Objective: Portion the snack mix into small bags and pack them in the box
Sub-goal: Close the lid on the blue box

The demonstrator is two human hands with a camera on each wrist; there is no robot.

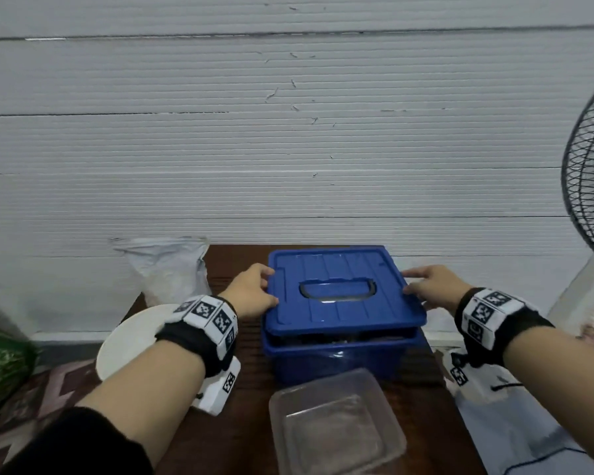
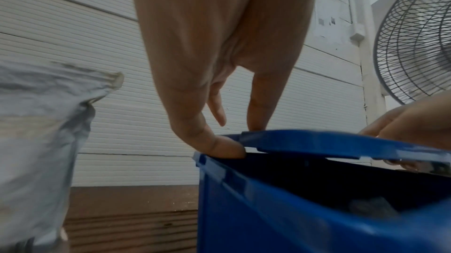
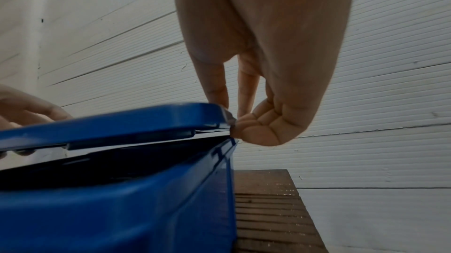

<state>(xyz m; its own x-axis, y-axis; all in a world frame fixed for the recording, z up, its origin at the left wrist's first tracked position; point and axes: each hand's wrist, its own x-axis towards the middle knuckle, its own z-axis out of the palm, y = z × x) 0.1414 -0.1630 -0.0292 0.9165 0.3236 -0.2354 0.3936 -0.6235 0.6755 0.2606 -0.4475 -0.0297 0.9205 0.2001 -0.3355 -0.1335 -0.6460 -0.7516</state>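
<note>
Ribbed white wall behind brown table (image 1: 240, 423) | blue box (image 1: 336, 358) at far edge, centre | lid (image 1: 340, 289) raised — left hand (image 1: 254, 289), right hand (image 1: 432, 286) pinching its side edges | likely light, stiff, slick plastic — grip at rims.

I see black fabric wristbands (image 1: 199, 337) on both my wrists, each carrying white blocks printed with black square-pattern markers (image 1: 487, 311); a black sleeve (image 1: 83, 443) covers my left upper forearm.
</note>
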